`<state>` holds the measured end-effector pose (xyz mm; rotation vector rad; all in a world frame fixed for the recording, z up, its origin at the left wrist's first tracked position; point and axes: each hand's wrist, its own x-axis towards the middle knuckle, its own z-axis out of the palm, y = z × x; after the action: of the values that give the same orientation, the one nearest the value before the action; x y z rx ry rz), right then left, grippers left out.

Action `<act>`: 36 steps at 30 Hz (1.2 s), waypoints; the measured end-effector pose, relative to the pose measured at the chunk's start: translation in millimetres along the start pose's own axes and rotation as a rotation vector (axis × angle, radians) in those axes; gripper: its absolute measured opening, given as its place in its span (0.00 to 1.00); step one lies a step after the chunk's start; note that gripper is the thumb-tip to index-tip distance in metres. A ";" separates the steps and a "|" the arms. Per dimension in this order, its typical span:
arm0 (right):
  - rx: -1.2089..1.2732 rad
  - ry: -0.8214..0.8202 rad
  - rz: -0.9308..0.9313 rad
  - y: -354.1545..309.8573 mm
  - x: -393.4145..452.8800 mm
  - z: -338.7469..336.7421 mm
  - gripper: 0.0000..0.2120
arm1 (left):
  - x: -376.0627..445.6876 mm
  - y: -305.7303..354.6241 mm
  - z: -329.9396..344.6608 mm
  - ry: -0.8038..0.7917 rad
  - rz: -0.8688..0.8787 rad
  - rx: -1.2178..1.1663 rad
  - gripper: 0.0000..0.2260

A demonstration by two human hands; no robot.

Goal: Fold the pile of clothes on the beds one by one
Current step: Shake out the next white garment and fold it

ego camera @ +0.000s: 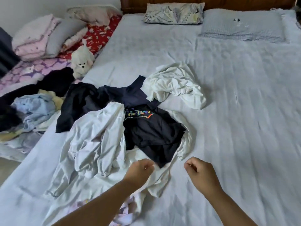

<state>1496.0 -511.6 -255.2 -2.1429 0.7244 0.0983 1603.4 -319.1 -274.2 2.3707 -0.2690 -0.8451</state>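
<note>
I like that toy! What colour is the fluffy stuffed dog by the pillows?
The fluffy stuffed dog is white with a dark nose, seen in the head view.

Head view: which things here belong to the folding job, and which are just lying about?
Job: black printed shirt; white garment beside it; crumpled white garment farther up; dark navy garment; light blue clothes on the left bed.

Lying about: plush dog; patterned pillow; grey pillow; stacked bedding.

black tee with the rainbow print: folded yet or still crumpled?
Crumpled. The black tee lies bunched with uneven creases on the white garments, its print partly hidden by a white fold.
</note>
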 end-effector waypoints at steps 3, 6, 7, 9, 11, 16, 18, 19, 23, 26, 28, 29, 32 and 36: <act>-0.019 -0.052 -0.044 -24.0 16.5 35.1 0.09 | 24.1 -34.9 -35.9 0.064 -0.048 0.016 0.09; -0.026 -0.128 -0.058 -42.6 33.2 63.7 0.07 | 49.4 -69.4 -71.3 0.208 -0.070 0.017 0.07; -0.033 -0.147 -0.061 -48.2 39.5 72.6 0.07 | 59.5 -81.9 -82.4 0.297 -0.059 0.049 0.09; -0.045 -0.166 -0.069 -57.8 50.2 85.9 0.07 | 79.9 -98.4 -102.3 0.468 -0.043 0.153 0.12; -0.037 -0.177 -0.061 -65.7 60.4 95.1 0.08 | 101.5 -109.5 -117.4 0.501 -0.094 0.302 0.16; -0.010 -0.195 -0.049 -79.8 84.4 117.1 0.08 | 140.7 -114.6 -130.5 0.283 -0.185 0.343 0.22; 0.034 -0.205 -0.029 -85.8 90.8 125.4 0.08 | 130.8 -107.1 -125.1 0.287 -0.036 0.143 0.17; 0.061 -0.209 -0.011 -89.9 93.4 129.1 0.08 | 118.9 -103.7 -121.8 0.279 0.025 0.062 0.15; 0.181 -0.208 0.055 -108.0 98.3 141.2 0.12 | 65.8 -88.5 -108.1 0.201 0.256 -0.198 0.13; 0.375 -0.207 0.209 -126.9 100.5 146.1 0.19 | 36.8 -74.6 -99.8 0.065 0.398 -0.281 0.14; 0.526 -0.219 0.333 -136.1 100.2 146.9 0.19 | 25.1 -68.5 -93.5 -0.012 0.479 -0.276 0.16; 0.641 -0.232 0.405 -138.4 99.2 146.0 0.17 | 21.0 -66.9 -90.9 -0.043 0.497 -0.258 0.18; 0.925 -0.295 0.522 -137.1 94.7 137.4 0.15 | 14.7 -65.6 -87.4 -0.125 0.520 -0.176 0.20; 0.875 -0.309 0.425 -134.7 78.3 122.2 0.10 | 3.1 -62.4 -83.5 -0.191 0.549 -0.091 0.21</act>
<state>1654.1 -392.7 -262.5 -1.0979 0.8274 0.2745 1657.7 -230.9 -261.8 1.9794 -0.8906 -0.7873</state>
